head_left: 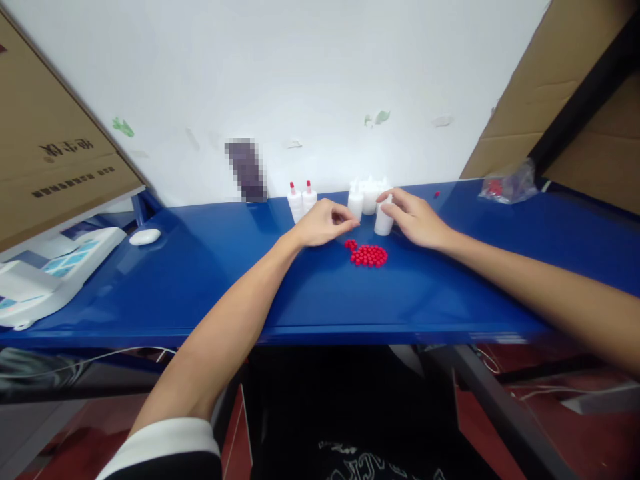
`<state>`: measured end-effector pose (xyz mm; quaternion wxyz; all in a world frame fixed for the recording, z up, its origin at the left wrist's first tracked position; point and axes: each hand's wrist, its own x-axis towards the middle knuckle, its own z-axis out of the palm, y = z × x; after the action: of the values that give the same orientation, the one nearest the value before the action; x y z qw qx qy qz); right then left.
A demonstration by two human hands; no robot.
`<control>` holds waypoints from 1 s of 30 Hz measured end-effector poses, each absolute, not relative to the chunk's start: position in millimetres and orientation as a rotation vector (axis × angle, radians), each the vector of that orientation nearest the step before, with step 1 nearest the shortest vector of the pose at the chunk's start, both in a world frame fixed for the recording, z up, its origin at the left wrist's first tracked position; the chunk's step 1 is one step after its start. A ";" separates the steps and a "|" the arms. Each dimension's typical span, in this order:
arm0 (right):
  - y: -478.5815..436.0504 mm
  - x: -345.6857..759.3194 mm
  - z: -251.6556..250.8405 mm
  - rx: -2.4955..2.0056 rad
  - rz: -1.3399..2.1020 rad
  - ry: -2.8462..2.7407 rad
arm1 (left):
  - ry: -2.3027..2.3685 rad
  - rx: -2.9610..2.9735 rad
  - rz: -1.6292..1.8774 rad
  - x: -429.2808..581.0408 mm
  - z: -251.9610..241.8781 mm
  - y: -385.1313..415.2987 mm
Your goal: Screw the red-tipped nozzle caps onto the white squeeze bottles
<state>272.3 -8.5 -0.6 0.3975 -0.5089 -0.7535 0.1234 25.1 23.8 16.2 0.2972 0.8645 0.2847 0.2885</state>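
My right hand grips a small white dropper bottle without a cap, near its top, upright at the table. To its left my left hand is closed in a pinch, thumb and finger pointing at the bottle but apart from it; whatever lies between the fingertips is too small to make out. Just in front of both hands is a pile of small red caps. Behind my hands several uncapped white bottles stand in a group. Left of them, partly behind my left hand, two white bottles wear red caps.
A single red cap and a clear plastic bag with red pieces lie at the back right of the blue table. On the left are a white device, a white mouse-like object and a cardboard box.
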 end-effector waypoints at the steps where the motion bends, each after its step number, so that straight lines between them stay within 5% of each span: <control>1: -8.2 272.5 -0.7 -1.290 0.314 -1.909 | 0.767 2.326 0.822 25.4 16.3 23.4; 5: -7.6 273.4 -0.9 -1.298 0.315 -1.914 | 0.826 2.494 0.881 25.7 20.1 19.8; 14: -7.4 274.5 -1.6 -1.279 0.315 -1.924 | 0.876 2.672 0.240 17.9 32.4 10.7; 30: -7.4 273.2 -1.7 -1.278 0.307 -1.940 | 0.753 2.521 0.327 16.1 16.9 21.5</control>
<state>273.2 -7.4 -1.7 0.3884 -0.5026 -0.7629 0.1207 16.1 21.5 16.9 0.2426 0.9224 0.2756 0.1197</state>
